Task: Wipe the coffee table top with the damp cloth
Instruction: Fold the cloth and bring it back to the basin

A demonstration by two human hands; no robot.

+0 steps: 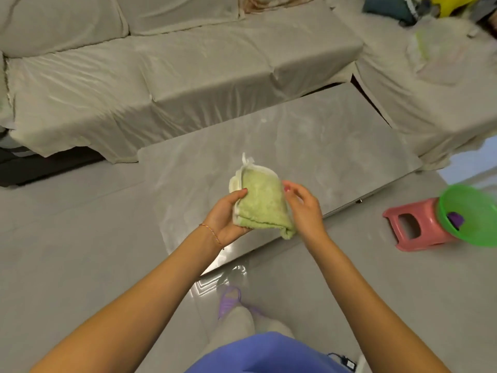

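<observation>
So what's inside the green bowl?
Something purple lies in the green bowl, which rests tilted on the pink stool. What the purple thing is cannot be told, and the bowl's near wall hides the rest of it.

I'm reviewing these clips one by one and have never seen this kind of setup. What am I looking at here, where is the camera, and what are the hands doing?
No machine here: a person wears one wide-angle camera on the head, looking forward and down, so the arms enter from the bottom. The left hand and the right hand hold a folded green cloth between them, up above the grey coffee table, not yet on it. The tabletop shows pale smears and nothing standing on it. Behind is a covered sofa; on the floor at right, a pink stool and a green basin.
</observation>
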